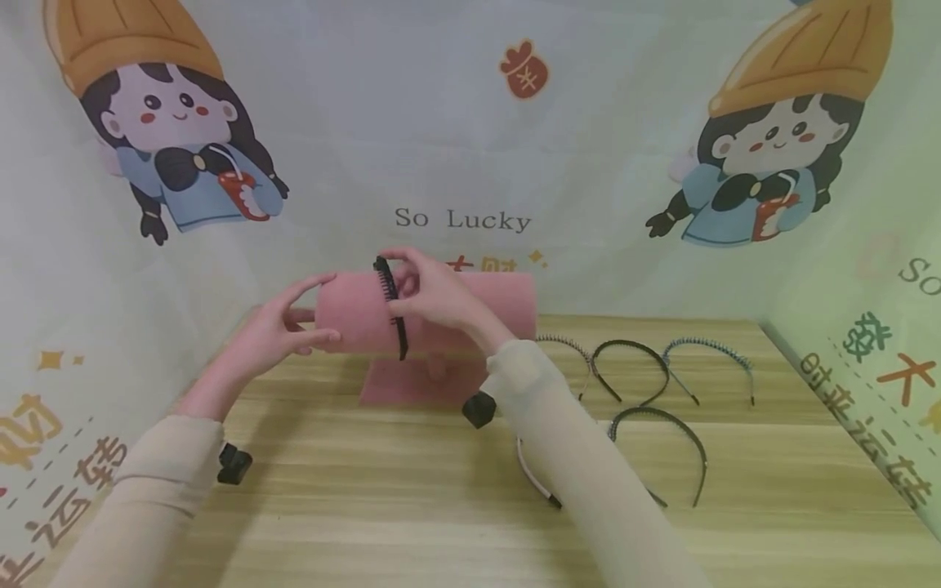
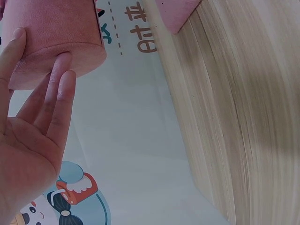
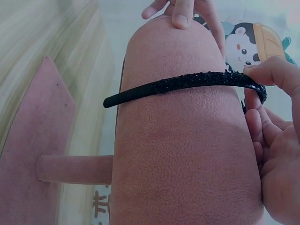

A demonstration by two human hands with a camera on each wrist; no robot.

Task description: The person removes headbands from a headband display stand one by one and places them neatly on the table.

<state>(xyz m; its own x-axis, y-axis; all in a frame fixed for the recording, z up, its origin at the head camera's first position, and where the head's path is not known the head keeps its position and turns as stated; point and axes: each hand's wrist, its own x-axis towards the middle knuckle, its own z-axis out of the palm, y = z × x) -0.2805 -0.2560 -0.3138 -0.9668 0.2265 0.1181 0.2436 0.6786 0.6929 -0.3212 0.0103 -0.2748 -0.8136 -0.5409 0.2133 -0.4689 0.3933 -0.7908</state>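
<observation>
A pink plush roll on a stand (image 1: 492, 296) lies sideways at the back of the table. Around its left part sits a black headband (image 3: 201, 80), studded with dark beads and with one bare end hanging at the front. My right hand (image 1: 441, 294) pinches this headband near its top between thumb and fingers. At the roll's left end, my left hand (image 1: 268, 331) steadies it, thumb on the front and fingers spread. In the left wrist view these fingertips (image 2: 63, 58) press against the flat round end face.
Right of the stand, several headbands lie on the wooden table (image 1: 353, 506): a black one (image 1: 632, 347), a blue one (image 1: 709, 343), another dark one (image 1: 662, 416) and others partly behind my right sleeve. A printed cloth (image 1: 456, 147) rises behind and at both sides.
</observation>
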